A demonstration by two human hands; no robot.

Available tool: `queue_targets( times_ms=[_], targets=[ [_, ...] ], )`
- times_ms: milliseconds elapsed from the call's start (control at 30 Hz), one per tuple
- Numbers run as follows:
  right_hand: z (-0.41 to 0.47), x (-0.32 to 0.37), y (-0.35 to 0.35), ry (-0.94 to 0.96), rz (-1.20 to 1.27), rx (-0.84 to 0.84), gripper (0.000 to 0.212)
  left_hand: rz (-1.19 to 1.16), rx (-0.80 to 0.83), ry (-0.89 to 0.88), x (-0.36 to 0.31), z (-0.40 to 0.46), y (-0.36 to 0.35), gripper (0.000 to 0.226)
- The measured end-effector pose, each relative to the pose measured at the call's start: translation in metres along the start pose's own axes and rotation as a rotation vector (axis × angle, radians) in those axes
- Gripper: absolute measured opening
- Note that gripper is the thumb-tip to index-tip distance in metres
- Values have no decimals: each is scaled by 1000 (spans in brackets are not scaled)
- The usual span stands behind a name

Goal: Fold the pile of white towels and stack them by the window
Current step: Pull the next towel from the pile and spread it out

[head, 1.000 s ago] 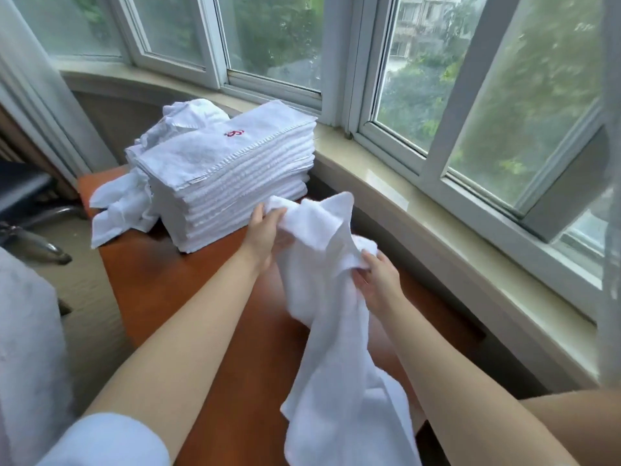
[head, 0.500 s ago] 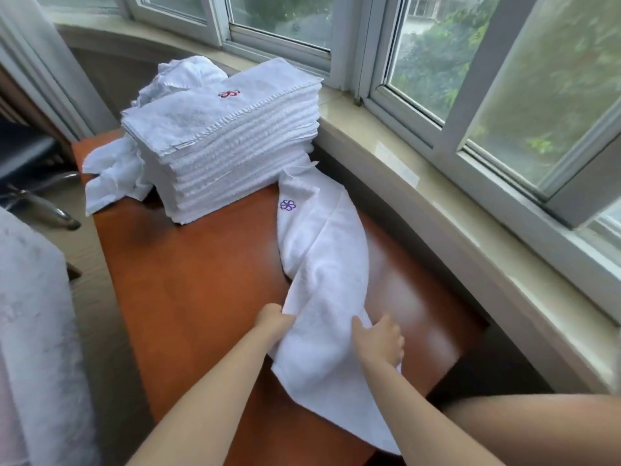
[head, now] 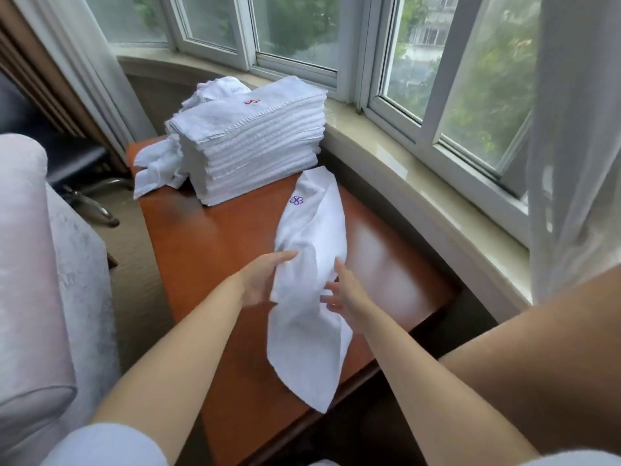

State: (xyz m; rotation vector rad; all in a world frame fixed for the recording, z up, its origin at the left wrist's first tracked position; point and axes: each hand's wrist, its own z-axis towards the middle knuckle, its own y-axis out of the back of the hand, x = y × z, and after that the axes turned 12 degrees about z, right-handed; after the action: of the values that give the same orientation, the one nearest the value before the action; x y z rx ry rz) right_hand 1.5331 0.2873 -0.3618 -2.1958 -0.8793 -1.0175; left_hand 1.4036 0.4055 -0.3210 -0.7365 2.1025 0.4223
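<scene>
Two bare hands meet over a long white towel (head: 311,290) lying lengthwise on a reddish-brown table (head: 208,250). The left hand (head: 260,280) lies against the towel's left edge about midway along it, fingers extended and reaching onto the cloth. The right hand (head: 342,290) lies against the right edge opposite, fingers straight and slightly spread. Both are blurred, so whether either thumb is pinching the cloth is hard to say; the fingers look relaxed, not curled. Between the hands the towel is bunched and narrowed.

The towel's far end, marked with a small purple flower emblem (head: 296,200), lies just beside the base of a tall stack (head: 255,149) of folded white towels. Its near end reaches the table's front edge, with one corner hanging just over it. The stack stands at the far end of the table, close to the windowsill (head: 420,183), and its top towel carries a small red mark (head: 252,102). Loose, unfolded towels (head: 158,166) are heaped behind and to the left of the stack.

A curved bay window (head: 295,28) runs behind the table, with green trees outside. A sheer white curtain (head: 578,129) hangs at the right. A pale upholstered armrest (head: 30,264) fills the left edge.
</scene>
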Motion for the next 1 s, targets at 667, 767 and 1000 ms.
queue_targets(
  times_ms=[667,767,1000],
  targets=[
    [-55,-70,86,-237,587,-587,30,-179,63,588,117,-19,-80,48],
    [-59,-90,82,-211,612,-488,44,-219,129,580,118,-23,-93,46],
    [-61,-46,50,-117,530,-392,55,-268,-487,-153,72,-42,-41,47]
  ],
)
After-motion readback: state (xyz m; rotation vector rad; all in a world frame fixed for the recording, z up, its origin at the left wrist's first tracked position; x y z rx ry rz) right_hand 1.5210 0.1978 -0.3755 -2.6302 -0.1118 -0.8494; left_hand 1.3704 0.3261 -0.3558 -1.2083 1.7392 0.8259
